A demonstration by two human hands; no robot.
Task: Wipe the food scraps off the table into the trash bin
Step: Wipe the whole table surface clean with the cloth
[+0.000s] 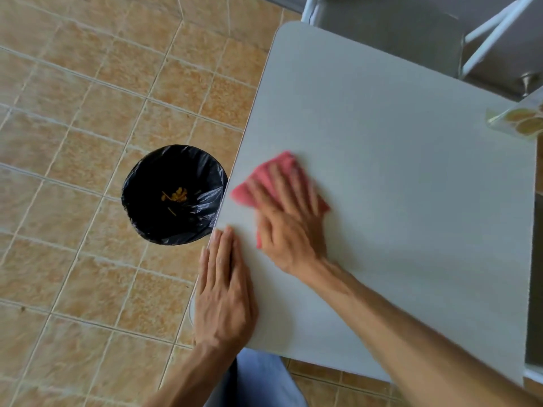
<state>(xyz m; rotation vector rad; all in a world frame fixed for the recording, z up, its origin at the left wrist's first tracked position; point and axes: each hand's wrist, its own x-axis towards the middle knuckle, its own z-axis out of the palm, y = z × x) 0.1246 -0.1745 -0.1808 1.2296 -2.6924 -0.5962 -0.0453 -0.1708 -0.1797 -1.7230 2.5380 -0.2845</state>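
Right hand flat and open, fingers spread, pressing a pink cloth onto the grey table near its left edge; blurred. Left hand also open, fingers straight and together, lying flat along that same edge, just beside the right hand, holding nothing. Bin on the tiled floor right against the table edge, lined with a black bag, yellow scraps at the bottom. Clear packet of round yellow pieces at the far right edge of the table, well apart from the cloth.
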